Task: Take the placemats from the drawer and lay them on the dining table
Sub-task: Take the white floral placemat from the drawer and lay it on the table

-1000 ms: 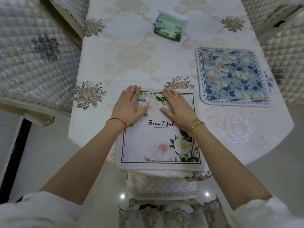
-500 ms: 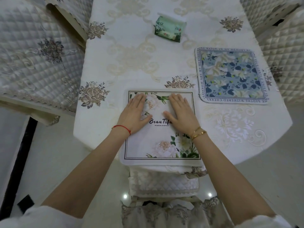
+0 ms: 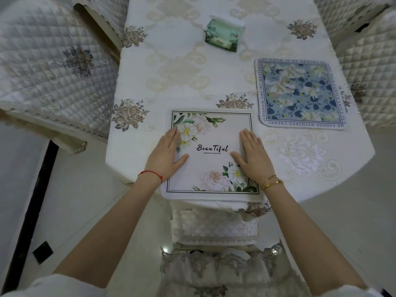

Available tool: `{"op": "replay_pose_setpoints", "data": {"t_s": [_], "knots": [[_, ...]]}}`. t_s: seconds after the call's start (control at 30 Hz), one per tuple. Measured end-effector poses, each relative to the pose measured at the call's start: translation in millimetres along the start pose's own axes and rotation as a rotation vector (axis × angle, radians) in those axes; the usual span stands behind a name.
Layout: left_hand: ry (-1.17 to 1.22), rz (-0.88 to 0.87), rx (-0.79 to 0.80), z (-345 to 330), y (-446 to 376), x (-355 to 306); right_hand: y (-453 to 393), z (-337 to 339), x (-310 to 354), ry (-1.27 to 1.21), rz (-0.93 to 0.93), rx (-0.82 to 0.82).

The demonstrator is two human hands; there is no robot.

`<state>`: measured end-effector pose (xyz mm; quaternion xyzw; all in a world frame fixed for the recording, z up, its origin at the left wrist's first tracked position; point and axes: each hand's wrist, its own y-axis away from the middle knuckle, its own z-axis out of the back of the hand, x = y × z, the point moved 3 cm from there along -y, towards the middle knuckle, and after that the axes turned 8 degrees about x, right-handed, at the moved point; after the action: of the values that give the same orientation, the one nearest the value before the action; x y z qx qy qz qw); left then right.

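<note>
Spanning most of the view: dining surface (image 3: 192, 86) under an embroidered white cloth, quilted chair covers flanking both sides and the near end.

Lying flat on the right half of the surface: blue floral placemat (image 3: 300, 94), text border around it, squared to the edge, well apart from both hands.

Sitting at the near end, straight ahead: white floral placemat (image 3: 212, 133) printed "Beautiful", near edge overhanging the rim of the surface slightly above the chair back below.

Pressing down on that mat, one at each side: left hand (image 3: 166, 156) at the left border, right hand (image 3: 252, 157) at the right border. Both flattened, fingers straight and together, thumbs angled inward, gripping nothing.

Resting far up the middle: green tissue pack (image 3: 225, 38), clear of both mats.

Step in hand, by judgement: smoothing and squaring the second mat. Looking nearly finished.

Next move probably calling for a small push away from the body to bring the overhanging edge fully onto the surface, then lifting both palms straight up so as not to drag the mat askew.
</note>
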<state>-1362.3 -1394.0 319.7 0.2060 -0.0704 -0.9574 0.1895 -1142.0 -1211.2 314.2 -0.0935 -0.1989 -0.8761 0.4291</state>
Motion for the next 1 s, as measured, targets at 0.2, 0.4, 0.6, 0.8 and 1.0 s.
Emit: {"op": "replay_pose_setpoints", "data": {"t_s": [0.2,0.4,0.6,0.8,1.0], "knots": [[-0.011,-0.097,0.025,-24.3,31.3,-36.5,31.1,-24.7,61.5,-0.013,0.229,0.054],[-0.024,-0.037,0.067,-36.8,46.2,-37.3,47.7,-37.5,51.8,0.039,0.21,0.086],[-0.045,-0.009,0.066,-35.2,66.6,-25.8,82.2,-26.0,13.5,-0.062,0.103,0.047],[0.014,0.021,0.03,-39.9,93.5,-33.2,100.4,-27.4,24.3,-0.077,0.064,-0.012],[0.047,0.026,0.028,-52.4,101.4,-50.9,98.0,-54.4,65.1,-0.056,0.132,0.031]]}}
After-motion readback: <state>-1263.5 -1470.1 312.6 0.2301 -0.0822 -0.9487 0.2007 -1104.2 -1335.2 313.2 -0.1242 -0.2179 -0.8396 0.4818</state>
